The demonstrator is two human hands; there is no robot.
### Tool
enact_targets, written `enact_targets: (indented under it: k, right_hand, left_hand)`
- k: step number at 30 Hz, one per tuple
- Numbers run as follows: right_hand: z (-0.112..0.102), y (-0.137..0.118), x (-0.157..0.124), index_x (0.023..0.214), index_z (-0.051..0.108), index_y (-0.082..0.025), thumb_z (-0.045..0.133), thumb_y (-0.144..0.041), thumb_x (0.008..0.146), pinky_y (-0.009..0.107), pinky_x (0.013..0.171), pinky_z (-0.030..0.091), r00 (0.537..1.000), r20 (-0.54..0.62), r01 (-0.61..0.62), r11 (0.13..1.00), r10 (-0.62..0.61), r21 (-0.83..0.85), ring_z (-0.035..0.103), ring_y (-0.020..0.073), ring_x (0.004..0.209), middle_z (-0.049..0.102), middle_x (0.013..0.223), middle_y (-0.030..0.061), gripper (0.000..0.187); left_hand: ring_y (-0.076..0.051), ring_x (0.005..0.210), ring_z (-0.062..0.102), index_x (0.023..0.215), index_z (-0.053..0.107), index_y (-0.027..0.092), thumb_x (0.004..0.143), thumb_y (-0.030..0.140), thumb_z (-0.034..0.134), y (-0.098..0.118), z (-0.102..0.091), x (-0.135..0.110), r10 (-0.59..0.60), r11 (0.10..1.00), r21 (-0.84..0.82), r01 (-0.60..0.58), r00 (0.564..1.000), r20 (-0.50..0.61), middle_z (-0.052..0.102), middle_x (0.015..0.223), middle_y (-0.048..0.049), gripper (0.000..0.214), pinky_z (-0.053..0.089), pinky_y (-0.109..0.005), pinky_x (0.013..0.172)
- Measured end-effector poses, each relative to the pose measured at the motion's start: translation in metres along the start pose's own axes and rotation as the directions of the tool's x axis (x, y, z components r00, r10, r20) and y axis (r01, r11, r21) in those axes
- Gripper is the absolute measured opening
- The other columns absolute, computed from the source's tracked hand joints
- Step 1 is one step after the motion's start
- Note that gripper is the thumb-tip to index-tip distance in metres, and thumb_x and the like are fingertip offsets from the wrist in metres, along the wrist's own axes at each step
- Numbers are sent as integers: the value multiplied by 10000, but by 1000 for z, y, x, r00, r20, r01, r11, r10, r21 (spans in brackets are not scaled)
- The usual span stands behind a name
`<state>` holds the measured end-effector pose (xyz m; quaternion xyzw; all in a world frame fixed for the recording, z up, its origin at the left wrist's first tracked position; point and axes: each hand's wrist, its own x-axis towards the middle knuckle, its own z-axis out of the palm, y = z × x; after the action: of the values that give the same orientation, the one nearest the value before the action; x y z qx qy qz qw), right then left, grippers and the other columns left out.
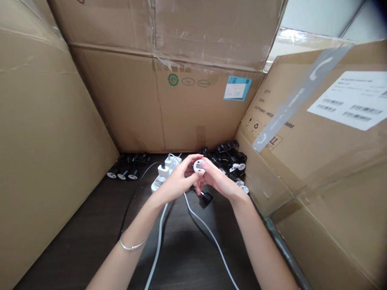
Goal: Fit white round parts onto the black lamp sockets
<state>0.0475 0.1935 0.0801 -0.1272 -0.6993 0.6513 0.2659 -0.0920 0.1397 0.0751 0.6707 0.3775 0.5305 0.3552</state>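
My left hand (177, 180) and my right hand (219, 182) meet above the dark tabletop, their fingertips pinching a small round white plastic device (198, 166) with a dark centre. Just behind my left hand lies a white power strip (157, 185) with white plug adapters (163, 170) in its sockets; my hand hides part of it. A white cable (157, 249) runs toward me under my left forearm. Below my right hand sits a black plug (207, 197), with a thin white cable (208, 229) trailing from beneath my hands.
Cardboard box walls (51, 133) surround the work area on the left, back and right. A heap of black plugs with wires (229, 159) lies at the back right, a row of black cylindrical parts (123, 173) at the back left, and a black cable (139, 189) curves near the strip.
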Motion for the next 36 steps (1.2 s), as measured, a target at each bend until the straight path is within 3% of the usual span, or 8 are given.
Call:
enact_targets:
  k: [2,6,12,18,27,36]
  right_hand:
    - [1,-1,-1,1060,353,-211,421,-420,867,259,531,467,1000,8,-13,1000,13,-21,568,118,504,532,669,-29,292]
    - [2,-7,-1,1077,419,-216,441,-334,854,261,545,482,999,-25,39,997,-41,-60,549,88,505,512,774,-17,254]
    - [3,-12,-3,1081,465,-195,425,-283,849,268,559,499,995,-63,68,992,-75,-105,549,80,527,526,915,22,251]
    - [4,-9,-2,1057,432,-206,470,-324,848,252,538,501,981,-140,116,982,-137,-147,558,85,521,546,815,-6,243]
    - [6,-8,-1,972,451,-187,507,-367,833,234,525,486,958,-197,174,967,-210,-187,546,84,523,558,757,-6,234]
    - [7,-13,-5,1087,469,-197,480,-310,841,259,571,496,968,-181,139,972,-174,-192,566,93,550,576,835,13,271]
  left_hand:
    - [-115,732,590,1180,428,193,808,239,500,0,0,0,27,1000,-8,-27,1000,-8,565,1021,-62,382,501,-259,688]
    - [-176,1005,537,1178,449,180,749,161,558,0,-2,0,105,994,46,-102,993,-56,504,1172,-82,443,457,-290,857]
    - [-179,956,556,1209,441,188,738,200,587,-1,-3,0,96,993,79,-90,993,-69,493,1191,-94,493,475,-307,817]
    - [-201,1107,487,1213,455,194,727,187,596,0,-3,0,152,985,101,-142,983,-99,484,1233,-91,506,427,-311,918]
    - [-181,965,559,1239,412,207,766,201,557,5,2,-2,116,992,64,-111,989,-86,500,1197,-90,496,488,-286,791]
    - [-169,924,560,1281,366,218,781,221,549,6,5,-2,131,989,88,-118,978,-161,509,1187,-94,532,476,-297,795]
